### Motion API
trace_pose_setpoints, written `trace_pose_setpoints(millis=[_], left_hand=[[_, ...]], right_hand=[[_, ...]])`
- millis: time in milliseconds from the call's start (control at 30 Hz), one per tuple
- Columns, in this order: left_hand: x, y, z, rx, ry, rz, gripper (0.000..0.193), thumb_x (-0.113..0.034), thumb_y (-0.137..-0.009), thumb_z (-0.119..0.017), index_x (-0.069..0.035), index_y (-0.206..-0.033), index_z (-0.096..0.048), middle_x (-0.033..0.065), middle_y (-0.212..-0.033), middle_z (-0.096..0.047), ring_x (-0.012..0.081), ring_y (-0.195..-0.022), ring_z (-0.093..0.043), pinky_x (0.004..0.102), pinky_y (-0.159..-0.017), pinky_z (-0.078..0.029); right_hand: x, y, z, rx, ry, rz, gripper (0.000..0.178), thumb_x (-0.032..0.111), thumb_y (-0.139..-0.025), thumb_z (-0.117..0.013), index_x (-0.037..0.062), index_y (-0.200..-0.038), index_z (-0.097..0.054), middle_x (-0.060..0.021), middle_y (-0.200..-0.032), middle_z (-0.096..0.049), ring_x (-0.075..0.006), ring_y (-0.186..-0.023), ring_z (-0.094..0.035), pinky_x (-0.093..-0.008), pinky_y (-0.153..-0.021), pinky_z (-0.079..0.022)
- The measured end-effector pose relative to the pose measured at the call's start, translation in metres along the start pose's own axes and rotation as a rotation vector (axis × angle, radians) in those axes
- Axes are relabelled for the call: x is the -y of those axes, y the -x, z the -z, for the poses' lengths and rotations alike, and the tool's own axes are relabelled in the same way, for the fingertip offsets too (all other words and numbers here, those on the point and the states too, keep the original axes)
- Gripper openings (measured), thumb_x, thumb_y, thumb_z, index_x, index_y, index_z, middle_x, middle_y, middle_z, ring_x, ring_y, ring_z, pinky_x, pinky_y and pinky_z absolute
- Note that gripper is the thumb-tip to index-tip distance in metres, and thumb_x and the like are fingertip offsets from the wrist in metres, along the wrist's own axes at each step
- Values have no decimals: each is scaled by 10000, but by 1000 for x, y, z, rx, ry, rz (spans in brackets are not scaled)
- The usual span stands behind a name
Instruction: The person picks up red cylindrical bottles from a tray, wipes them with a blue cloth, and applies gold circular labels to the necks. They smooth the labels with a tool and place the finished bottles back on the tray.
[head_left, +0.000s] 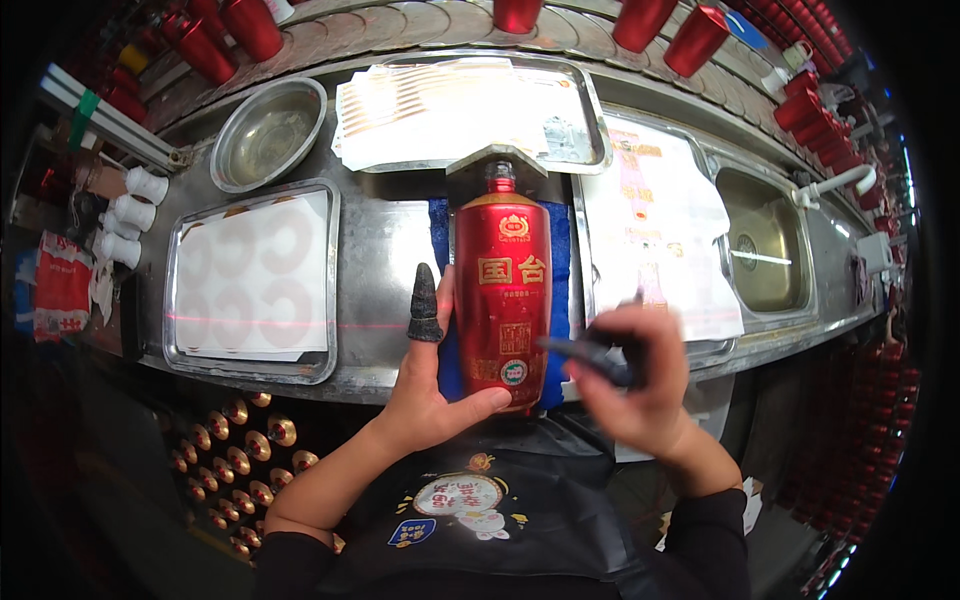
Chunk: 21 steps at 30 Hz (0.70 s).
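A glossy red bottle (503,300) with gold print and a bare threaded neck lies on its back, its neck pointing away from me, over a blue cloth (562,300). My left hand (415,398) steadies it from the left, thumb across its lower front. A dark grey finger cot (426,308) covers my left index finger, which points upward. Just right of the bottle's lower half is my right hand (645,375), blurred by motion. Dark, pointed shapes (600,352) at its fingers reach toward the bottle; whether these are finger cots or a held tool is unclear.
Sheets of transfers lie on a left tray (335,290), a far tray (600,130) and a right tray (722,350). A metal bowl (268,135) stands far left, a sink (765,245) right. Behind, red bottles (697,42) stand on a conveyor (400,35). Gold-coloured caps (257,445) sit below left.
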<state>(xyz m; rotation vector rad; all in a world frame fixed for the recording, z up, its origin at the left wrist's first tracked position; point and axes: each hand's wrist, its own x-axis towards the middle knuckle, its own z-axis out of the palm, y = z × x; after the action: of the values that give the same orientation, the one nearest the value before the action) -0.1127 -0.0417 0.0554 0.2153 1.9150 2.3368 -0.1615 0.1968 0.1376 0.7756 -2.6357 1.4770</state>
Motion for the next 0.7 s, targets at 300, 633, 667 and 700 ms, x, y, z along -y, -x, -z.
trace_pose_setpoints(millis=[300,633,667,700], left_hand=[[0,3,0,-33,-111,-45,1214,-262,-789,-840,-10,-1610,18,237,-1662,-147,352,-1548,-157,467,-1242,-147],[-11,3,1,-49,-223,-7,1157,-310,-795,-845,6,-1601,-79,251,-1645,-161,376,-1516,-194,480,-1225,-179],[-14,-1,1,-86,-217,-59,1139,-317,-808,-838,12,-1599,-87,258,-1638,-172,377,-1509,-214,478,-1222,-190],[-17,-6,-1,-123,-206,-111,1121,-324,-821,-830,18,-1597,-96,264,-1631,-183,377,-1502,-234,476,-1220,-201]], right_hand=[[18,-153,-12,84,364,529,327,-20,-763,-808,26,-1059,-677,-114,-906,-701,-218,-743,-679,-298,-657,-532],[21,-149,-18,12,266,389,279,-4,-837,-772,17,-1088,-650,-106,-901,-677,-184,-772,-662,-280,-694,-532],[22,-127,-18,-31,155,320,283,4,-841,-780,6,-1088,-642,-110,-925,-673,-179,-794,-659,-278,-708,-530],[26,-100,-19,42,88,244,288,10,-841,-783,-4,-1087,-634,-113,-939,-664,-178,-809,-654,-281,-727,-527]])
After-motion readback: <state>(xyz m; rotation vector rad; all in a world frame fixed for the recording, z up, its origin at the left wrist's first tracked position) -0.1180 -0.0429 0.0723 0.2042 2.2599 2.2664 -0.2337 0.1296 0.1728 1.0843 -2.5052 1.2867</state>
